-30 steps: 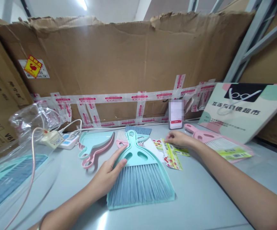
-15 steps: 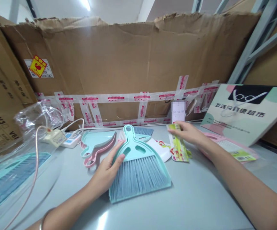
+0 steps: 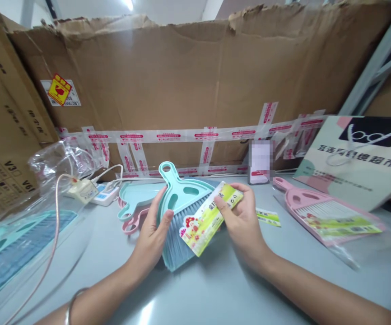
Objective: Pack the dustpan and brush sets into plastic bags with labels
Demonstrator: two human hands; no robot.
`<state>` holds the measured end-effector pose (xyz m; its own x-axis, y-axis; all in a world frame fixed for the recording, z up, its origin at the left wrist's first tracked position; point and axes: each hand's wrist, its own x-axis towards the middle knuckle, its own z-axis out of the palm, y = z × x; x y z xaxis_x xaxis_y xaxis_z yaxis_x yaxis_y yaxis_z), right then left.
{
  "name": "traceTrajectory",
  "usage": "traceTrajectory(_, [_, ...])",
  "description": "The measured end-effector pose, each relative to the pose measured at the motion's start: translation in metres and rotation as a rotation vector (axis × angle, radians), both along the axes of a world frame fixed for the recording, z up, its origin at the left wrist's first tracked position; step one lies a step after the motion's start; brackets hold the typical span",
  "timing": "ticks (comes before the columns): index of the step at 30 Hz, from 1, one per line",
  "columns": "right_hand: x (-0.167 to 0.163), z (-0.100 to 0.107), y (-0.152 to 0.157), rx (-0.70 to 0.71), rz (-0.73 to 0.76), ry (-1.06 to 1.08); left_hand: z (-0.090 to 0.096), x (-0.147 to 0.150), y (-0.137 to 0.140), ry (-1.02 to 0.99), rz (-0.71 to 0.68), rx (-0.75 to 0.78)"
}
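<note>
My left hand (image 3: 153,225) grips the left edge of a turquoise dustpan and brush set (image 3: 172,239), thumb on top. The brush, with grey-blue bristles, lies nested in the pan, handle end away from me. In my right hand (image 3: 246,225) is a printed cardboard label (image 3: 205,221), pinched between thumb and fingers. Green and white with red mushrooms, it lies tilted across the front of the bristles and hides part of them. Behind my left hand are a turquoise dustpan (image 3: 139,195) and a pink dustpan (image 3: 132,225). Another green label (image 3: 270,217) lies beyond my right hand.
At right, a pink dustpan and brush set (image 3: 312,198) lies in clear plastic; a bagged turquoise set (image 3: 22,250) is at left. A phone (image 3: 261,158) stands against the large cardboard box (image 3: 168,81). A power strip (image 3: 107,194), cable (image 3: 53,234) and white paper bag (image 3: 354,176) surround the grey table (image 3: 276,293).
My right hand has brought a label from the back of the table leftward and toward me, over the bristles. The turquoise set is now turned and tilted, and the view has shifted slightly.
</note>
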<state>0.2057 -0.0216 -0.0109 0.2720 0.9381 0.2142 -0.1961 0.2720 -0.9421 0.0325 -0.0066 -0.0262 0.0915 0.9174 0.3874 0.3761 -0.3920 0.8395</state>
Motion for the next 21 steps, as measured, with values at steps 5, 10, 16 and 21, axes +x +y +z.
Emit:
traceTrajectory(5, [-0.007, -0.006, -0.002, 0.082, -0.035, -0.052, 0.001, 0.005, -0.005, -0.038, -0.011, 0.030])
traceTrajectory(10, [-0.010, -0.013, -0.001, 0.169, -0.032, -0.074, 0.001, 0.008, -0.005, -0.060, 0.003, 0.027])
traceTrajectory(16, [-0.003, -0.011, -0.002, 0.359, -0.148, -0.204, 0.003, 0.007, -0.005, -0.047, 0.050, -0.016])
traceTrajectory(21, [0.013, -0.006, -0.007, 0.549, -0.385, -0.149, 0.008, 0.000, -0.007, -0.108, 0.115, -0.014])
